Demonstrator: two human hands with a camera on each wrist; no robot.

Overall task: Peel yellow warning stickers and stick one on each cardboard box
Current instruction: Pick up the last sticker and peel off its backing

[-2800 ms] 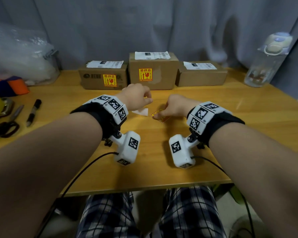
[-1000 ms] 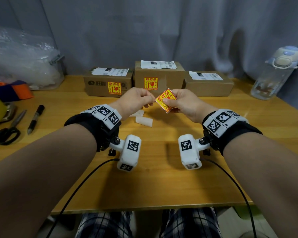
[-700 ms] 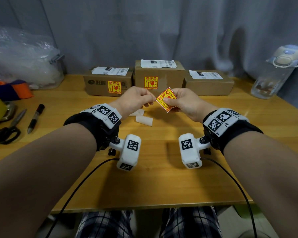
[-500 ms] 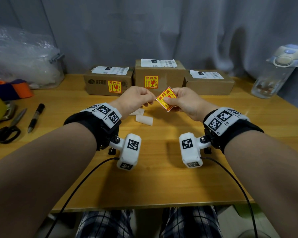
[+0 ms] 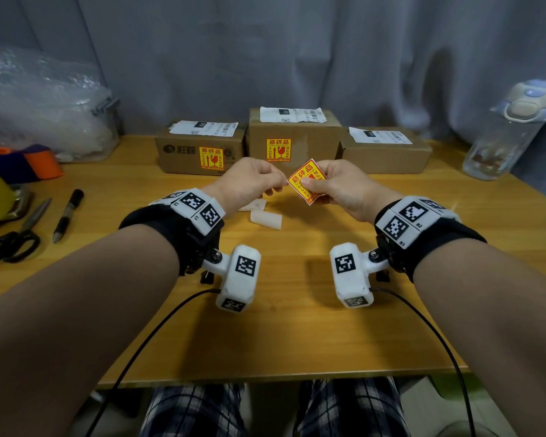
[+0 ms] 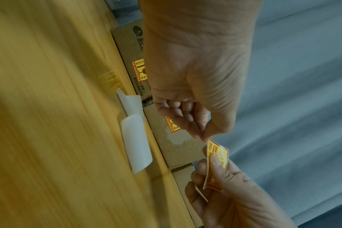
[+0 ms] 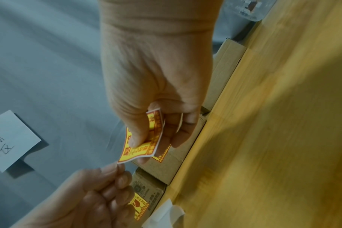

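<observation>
Sticker held up w/ both hands, in front of 3 boxes.
Clear tub [image 5: 103, 130] at back left is stuffed w/ bubble wrap; bottle [image 5: 498, 143] has bits inside, can't tell what. Right hand [image 5: 338, 184] pinches yellow sticker [image 5: 308, 181] w/ thumb on top, fingers curled behind. Left hand [image 5: 249, 181] nips its corner w/ fingertips; can't tell if it's gripped tight. Left box [image 5: 199, 152] & middle box [image 5: 293, 140] have stickers; right box [image 5: 388, 152] is bare.

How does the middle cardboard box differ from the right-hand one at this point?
The middle box already carries a yellow warning sticker on its front; the right box has a bare front. The middle box stands taller, the right box lower. The middle box's front also shows a torn patch beside its sticker; the right box shows none. Both are brown cardboard with a white shipping label on top, against the curtain.
</observation>
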